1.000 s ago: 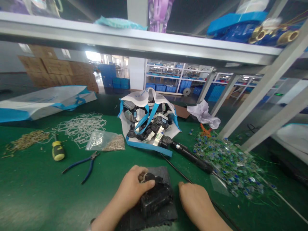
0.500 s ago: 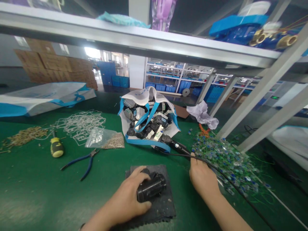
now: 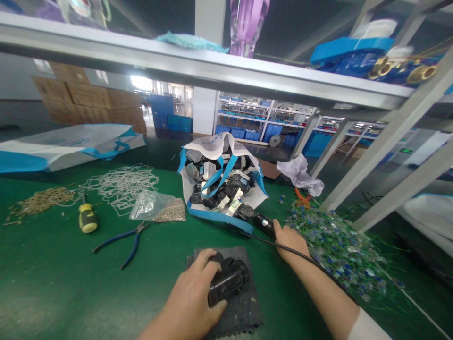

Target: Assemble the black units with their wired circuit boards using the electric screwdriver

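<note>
My left hand (image 3: 198,290) is wrapped round a black plastic cylindrical housing (image 3: 228,282), thumb at the near side and fingers over the top. The housing lies on a dark grey cloth pad (image 3: 246,307) on the green table. Off to the right, my right hand (image 3: 290,238) has its fingers round a slim black electric screwdriver (image 3: 264,224), partly hidden by the hand. That tool lies beside the mouth of a white and blue bag (image 3: 260,191) filled with black and grey meter-like parts (image 3: 238,181). A black cable (image 3: 272,242) crosses over my right wrist.
On the left lie blue-handled pliers (image 3: 132,248), a yellow and black screwdriver (image 3: 87,218), a bag of small metal pieces (image 3: 171,210), white wire loops (image 3: 120,186) and brass-coloured bits (image 3: 46,200). Green-wired seals (image 3: 339,241) pile up at right. A metal shelf (image 3: 212,75) runs overhead.
My right hand has moved forward and left, further along the black electric screwdriver. My left hand keeps its hold on the housing. The view has shifted slightly.
</note>
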`<state>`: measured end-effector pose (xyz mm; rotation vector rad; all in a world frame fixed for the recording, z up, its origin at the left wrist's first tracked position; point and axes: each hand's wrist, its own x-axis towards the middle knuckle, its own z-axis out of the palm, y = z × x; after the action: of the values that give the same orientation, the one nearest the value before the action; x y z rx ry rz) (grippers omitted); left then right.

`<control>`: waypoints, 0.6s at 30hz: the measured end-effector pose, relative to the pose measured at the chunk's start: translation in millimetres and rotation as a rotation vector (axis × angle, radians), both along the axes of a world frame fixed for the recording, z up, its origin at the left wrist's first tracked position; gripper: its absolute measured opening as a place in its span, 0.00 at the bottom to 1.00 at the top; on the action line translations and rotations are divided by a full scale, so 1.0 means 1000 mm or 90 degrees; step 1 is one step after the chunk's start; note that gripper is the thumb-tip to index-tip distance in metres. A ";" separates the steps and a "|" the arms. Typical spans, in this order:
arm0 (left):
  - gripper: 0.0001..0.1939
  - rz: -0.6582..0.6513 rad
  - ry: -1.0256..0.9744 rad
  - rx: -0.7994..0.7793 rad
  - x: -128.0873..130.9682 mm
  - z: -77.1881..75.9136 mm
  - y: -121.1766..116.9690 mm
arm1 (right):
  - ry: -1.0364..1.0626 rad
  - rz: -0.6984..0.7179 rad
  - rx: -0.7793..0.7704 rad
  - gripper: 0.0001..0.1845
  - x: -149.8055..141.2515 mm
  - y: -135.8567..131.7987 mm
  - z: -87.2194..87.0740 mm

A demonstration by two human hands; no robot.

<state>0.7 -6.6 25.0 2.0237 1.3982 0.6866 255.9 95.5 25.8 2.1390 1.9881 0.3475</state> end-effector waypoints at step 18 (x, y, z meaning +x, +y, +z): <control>0.14 0.010 -0.017 0.023 0.000 -0.009 0.003 | 0.239 -0.014 0.165 0.27 0.018 -0.018 0.049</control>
<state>0.8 -3.7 16.0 2.0248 1.3975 0.7483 274.2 77.5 74.9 2.5433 2.2161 0.2223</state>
